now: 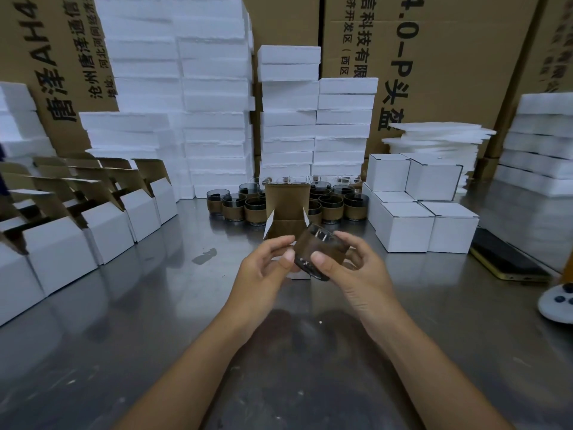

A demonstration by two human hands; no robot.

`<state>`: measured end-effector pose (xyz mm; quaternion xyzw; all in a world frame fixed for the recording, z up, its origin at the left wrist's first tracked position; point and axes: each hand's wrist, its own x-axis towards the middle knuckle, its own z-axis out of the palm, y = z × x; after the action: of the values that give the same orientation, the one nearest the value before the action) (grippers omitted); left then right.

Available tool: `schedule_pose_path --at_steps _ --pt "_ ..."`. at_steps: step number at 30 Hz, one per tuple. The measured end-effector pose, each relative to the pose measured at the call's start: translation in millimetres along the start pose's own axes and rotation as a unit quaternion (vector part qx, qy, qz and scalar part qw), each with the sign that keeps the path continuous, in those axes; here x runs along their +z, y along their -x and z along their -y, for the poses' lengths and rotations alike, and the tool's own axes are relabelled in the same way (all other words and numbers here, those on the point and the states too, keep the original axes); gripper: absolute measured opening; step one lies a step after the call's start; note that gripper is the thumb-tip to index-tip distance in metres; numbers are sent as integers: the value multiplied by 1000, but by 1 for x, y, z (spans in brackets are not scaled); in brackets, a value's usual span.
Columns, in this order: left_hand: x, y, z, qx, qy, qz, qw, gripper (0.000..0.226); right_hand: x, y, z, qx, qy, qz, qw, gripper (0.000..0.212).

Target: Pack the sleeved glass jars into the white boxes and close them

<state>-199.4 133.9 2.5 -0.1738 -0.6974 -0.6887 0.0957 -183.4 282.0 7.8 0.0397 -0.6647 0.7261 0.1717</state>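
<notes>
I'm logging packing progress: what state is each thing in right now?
held jar: tilted, gripped by right hand, not yet boxed
box at the hands: lid up, side flaps open, held by left hand
boxes on left: lids open
boxes on right: closed, stacked
jars behind: upright, sleeved, unpacked
</notes>
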Motion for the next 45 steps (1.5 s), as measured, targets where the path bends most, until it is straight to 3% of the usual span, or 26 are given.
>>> schedule_pose_path --at_steps 5,9,14,19,24,28,31,33,38,41,45 --pt "-1 -2 4 17 -89 -29 995 27 -1 0 -5 -44 52 13 998 56" --pt "-3 -3 11 50 -219 -92 970 36 1 2 -4 -72 98 20 992 62" --pt "-7 -4 17 21 -334 -88 938 47 2 5 -2 -101 99 19 990 64" --pt "-8 -4 13 56 -357 -102 927 25 2 6 1 -121 102 19 987 64" --pt "-5 2 10 116 -377 -58 917 11 0 8 9 -141 76 18 987 66" --pt "-1 6 8 167 -372 2 913 9 1 8 14 -165 48 34 985 63" --pt "1 8 9 203 -363 38 909 22 1 8 14 -164 32 40 985 60" --pt "1 8 10 211 -363 44 907 7 0 9 14 -160 32 31 986 61" --pt "1 7 10 240 -353 37 903 13 -1 8 14 -173 53 8 983 67" --pt "1 8 9 247 -346 39 905 15 -3 8 11 -218 90 3 972 57" --pt "-1 7 9 246 -345 44 905 23 -2 8 7 -261 215 -6 941 29"
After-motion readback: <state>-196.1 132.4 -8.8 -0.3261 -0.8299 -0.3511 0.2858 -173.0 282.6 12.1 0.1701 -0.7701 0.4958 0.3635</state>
